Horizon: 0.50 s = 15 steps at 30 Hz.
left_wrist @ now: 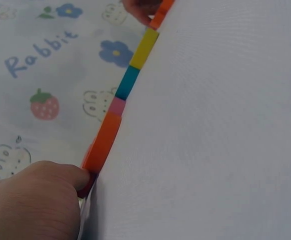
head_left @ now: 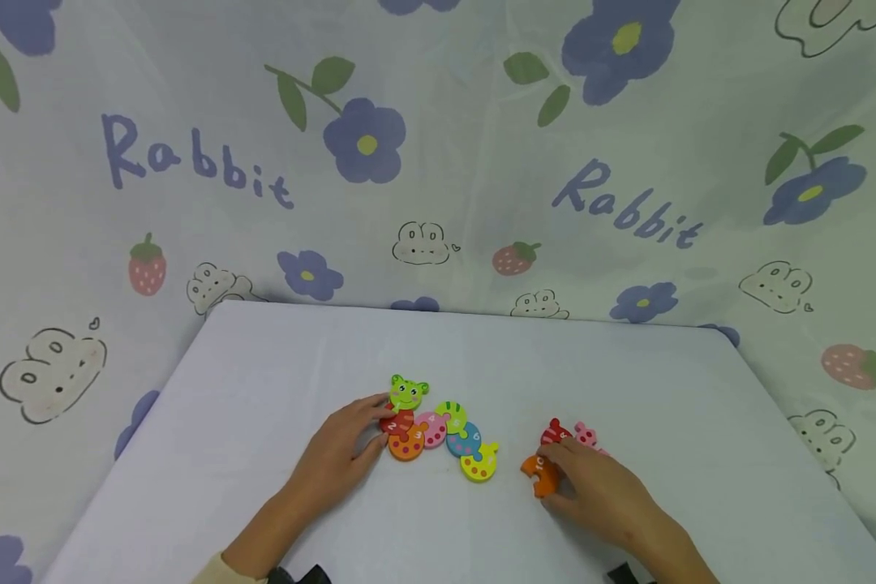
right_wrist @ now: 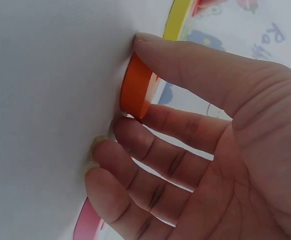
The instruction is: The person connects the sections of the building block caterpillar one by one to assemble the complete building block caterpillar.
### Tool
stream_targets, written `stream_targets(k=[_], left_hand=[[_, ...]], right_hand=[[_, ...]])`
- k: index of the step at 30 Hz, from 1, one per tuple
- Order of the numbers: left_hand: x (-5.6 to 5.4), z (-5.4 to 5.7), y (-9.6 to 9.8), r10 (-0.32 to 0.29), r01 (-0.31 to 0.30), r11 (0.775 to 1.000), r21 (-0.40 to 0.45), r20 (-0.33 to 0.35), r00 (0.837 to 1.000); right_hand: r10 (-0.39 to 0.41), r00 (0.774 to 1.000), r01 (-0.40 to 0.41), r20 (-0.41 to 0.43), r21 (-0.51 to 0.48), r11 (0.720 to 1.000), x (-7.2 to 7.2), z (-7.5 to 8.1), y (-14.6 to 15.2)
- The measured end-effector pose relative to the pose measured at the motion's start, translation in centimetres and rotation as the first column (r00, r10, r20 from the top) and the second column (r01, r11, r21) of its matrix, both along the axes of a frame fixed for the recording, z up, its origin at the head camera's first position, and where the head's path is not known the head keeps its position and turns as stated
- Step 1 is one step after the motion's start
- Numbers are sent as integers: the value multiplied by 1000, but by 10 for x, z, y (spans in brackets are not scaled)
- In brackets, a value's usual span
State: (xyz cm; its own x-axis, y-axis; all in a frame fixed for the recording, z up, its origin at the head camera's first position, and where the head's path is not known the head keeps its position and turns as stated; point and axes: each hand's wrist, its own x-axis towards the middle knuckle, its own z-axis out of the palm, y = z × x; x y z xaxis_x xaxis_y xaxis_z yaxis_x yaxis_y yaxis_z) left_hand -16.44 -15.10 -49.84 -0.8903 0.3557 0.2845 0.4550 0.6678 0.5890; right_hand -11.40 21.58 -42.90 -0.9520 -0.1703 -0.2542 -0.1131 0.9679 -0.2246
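Note:
A row of joined, numbered caterpillar puzzle pieces lies on the white table. It runs from a smiling green head piece [head_left: 406,394] through red, orange [head_left: 406,445], pink [head_left: 433,429], green and blue [head_left: 464,440] pieces to a yellow piece [head_left: 478,465]. My left hand [head_left: 338,448] holds the red puzzle piece [head_left: 397,422] marked 2 at its left side, thumb and fingers at its edge. To the right, my right hand [head_left: 600,490] pinches an orange puzzle piece [right_wrist: 135,85] marked 10 between thumb and forefinger, apart from the row. Its other fingers are loosely bent.
Beyond my right hand lie a loose red puzzle piece [head_left: 555,431] and a pink one [head_left: 586,434], both partly hidden by it. The white table [head_left: 321,349] ends at the back against a cloth [head_left: 474,170] printed with flowers and rabbits.

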Motion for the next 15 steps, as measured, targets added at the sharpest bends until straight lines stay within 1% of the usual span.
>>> stream_targets(k=[4, 10, 15], left_hand=[[1, 0, 0, 4, -4, 1000, -5, 11, 1000], [1, 2, 0, 6, -6, 1000, 2, -3, 1000], [1, 3, 1, 11, -11, 1000, 2, 29, 1000]], right_hand=[[-14, 1000, 14, 3, -25, 1000, -1, -1, 1], [-23, 1000, 23, 9, -69, 997, -2, -3, 2], [0, 1000, -1, -11, -83, 997, -1, -4, 2]])
